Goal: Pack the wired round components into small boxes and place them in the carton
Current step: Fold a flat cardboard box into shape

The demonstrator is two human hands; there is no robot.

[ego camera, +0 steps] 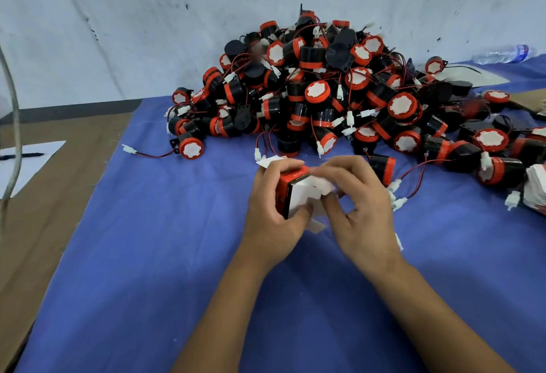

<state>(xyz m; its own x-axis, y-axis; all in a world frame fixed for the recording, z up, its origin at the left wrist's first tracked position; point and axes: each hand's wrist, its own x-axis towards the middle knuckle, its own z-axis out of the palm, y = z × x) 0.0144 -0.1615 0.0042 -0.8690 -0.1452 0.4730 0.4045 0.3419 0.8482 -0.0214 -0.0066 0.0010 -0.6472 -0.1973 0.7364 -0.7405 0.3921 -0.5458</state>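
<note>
Red-and-white small box (291,192) held over the blue cloth (147,254), just in front of the pile of black-and-red wired round components (339,91). Left hand (273,213) wraps its red side; right hand (359,210) pinches the white end flaps. Paper sheet with pen (22,156) lies far left, plastic bottle (500,53) far right.

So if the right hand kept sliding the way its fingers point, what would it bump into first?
Its fingers point left, already on the small box's white flaps. So the right hand would push into that box first, and the left hand gripping it is right behind.
</note>
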